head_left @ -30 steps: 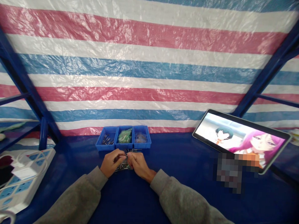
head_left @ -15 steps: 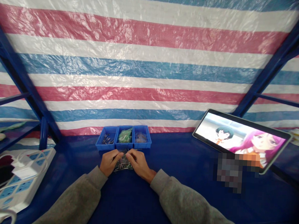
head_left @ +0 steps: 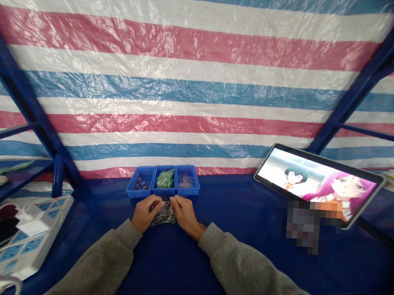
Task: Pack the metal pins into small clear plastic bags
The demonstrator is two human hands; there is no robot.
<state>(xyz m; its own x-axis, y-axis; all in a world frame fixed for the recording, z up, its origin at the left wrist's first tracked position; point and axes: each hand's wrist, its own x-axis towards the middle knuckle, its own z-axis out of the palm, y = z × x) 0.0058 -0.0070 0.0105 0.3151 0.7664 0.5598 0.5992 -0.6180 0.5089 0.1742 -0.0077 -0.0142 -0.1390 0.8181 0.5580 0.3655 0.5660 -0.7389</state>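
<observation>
My left hand (head_left: 146, 212) and my right hand (head_left: 183, 214) face each other above a pile of small metal rods mixed with some greenish pieces (head_left: 163, 218) on the blue table. Both hands are closed, thumbs against fingers. A thin, light rod-like piece (head_left: 166, 202) spans the gap between the fingertips, gripped at both ends; its exact kind is too small to make out. Just beyond the hands stand three joined blue bins: the left bin (head_left: 130, 190) holds dark and shiny metal rods, the middle one a green bag (head_left: 165, 179), the right one clear small pieces (head_left: 185, 181).
A tablet (head_left: 315, 183) playing a cartoon leans at the right, with a blurred patch before it. At the left lies a white power strip (head_left: 46, 240) with cables. Blue frame posts (head_left: 58, 174) and a striped tarp (head_left: 200, 92) stand behind the table (head_left: 176, 266).
Half a second ago the fingertips were closer together over the pile; now they are slightly apart with the thin piece between them. The forearms have hardly moved.
</observation>
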